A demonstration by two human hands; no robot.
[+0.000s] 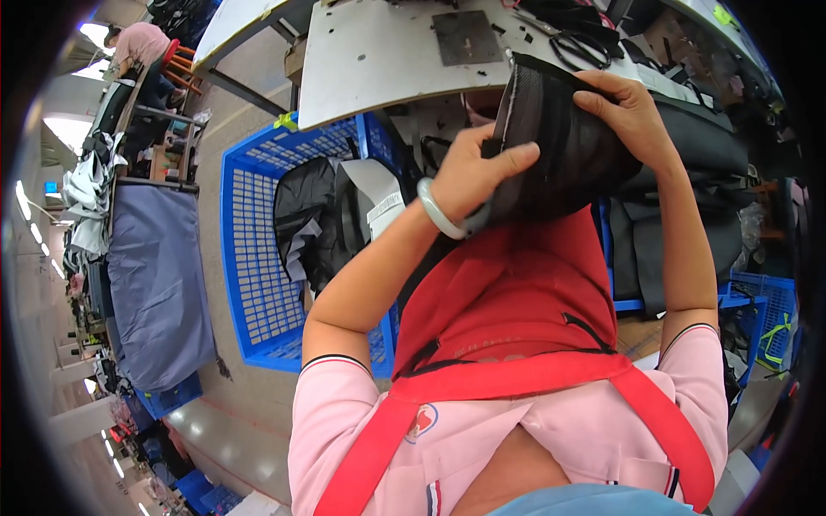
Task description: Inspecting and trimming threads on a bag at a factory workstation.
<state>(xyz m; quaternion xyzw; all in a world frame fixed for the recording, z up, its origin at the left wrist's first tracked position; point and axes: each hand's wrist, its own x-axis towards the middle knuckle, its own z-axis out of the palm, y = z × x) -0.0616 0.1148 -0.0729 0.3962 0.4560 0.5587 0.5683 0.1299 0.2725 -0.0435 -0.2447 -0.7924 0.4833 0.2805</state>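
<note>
Workshop floor (245,400), printed white label (386,211), apparently lettered red apron (525,292), left hand (473,176) and right hand (632,116) gripping black fabric (572,159)

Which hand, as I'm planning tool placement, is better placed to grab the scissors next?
Probably right: the right hand is nearer the scissors on the white table. The left hand is farther, across the black fabric piece. Both grip that piece, so the right must release it.

On my feed I see one black fabric piece (568,163), soft and slightly sheen-faced, a whitish line running along its left edge. It is raised and curved between the left hand (483,170) and right hand (626,116), wider below; its darkest folds I cannot make out.
</note>
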